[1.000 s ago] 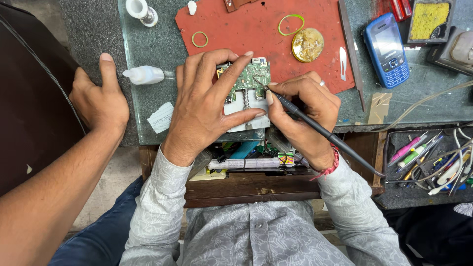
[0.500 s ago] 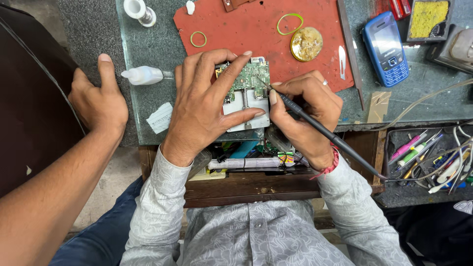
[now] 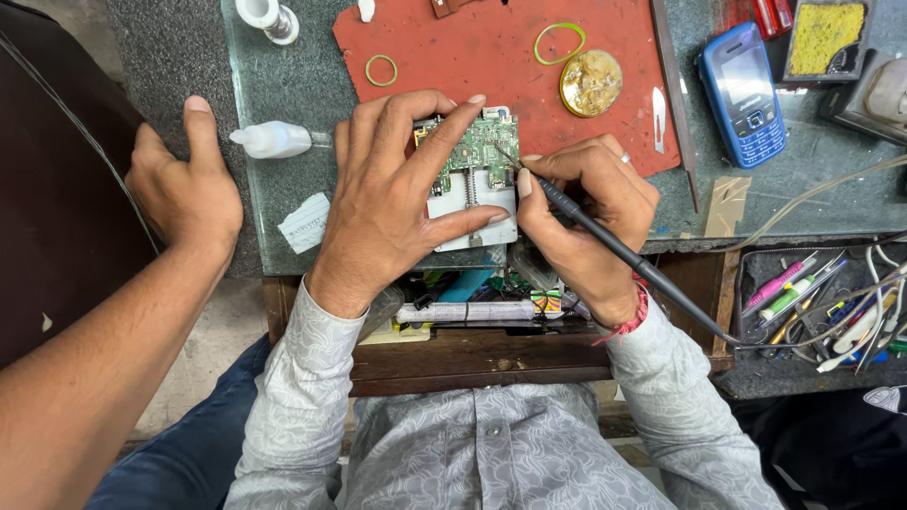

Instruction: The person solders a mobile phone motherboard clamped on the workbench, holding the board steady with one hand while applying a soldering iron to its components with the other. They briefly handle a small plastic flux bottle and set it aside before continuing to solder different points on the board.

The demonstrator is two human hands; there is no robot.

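At the near edge of the surface (image 3: pixel 283 85), we had our left hand (image 3: pixel 392 203) spread over the metal board holder (image 3: pixel 472 203), fingers curled around its left side and thumb pressed along its bottom edge. Clamped in that holder sat the green circuit board (image 3: pixel 472 146), half on the red mat (image 3: pixel 491 57). Our right hand (image 3: pixel 586 222) was closed round the black soldering iron (image 3: pixel 614 247) like a pen, its tip touching the board's right edge. Left of us, another person's hand (image 3: pixel 184 184) rested loosely open on the surface edge, just beside a small white bottle (image 3: pixel 269 140). Farther right lay a round brass tin (image 3: pixel 590 82) and a blue phone (image 3: pixel 744 94).
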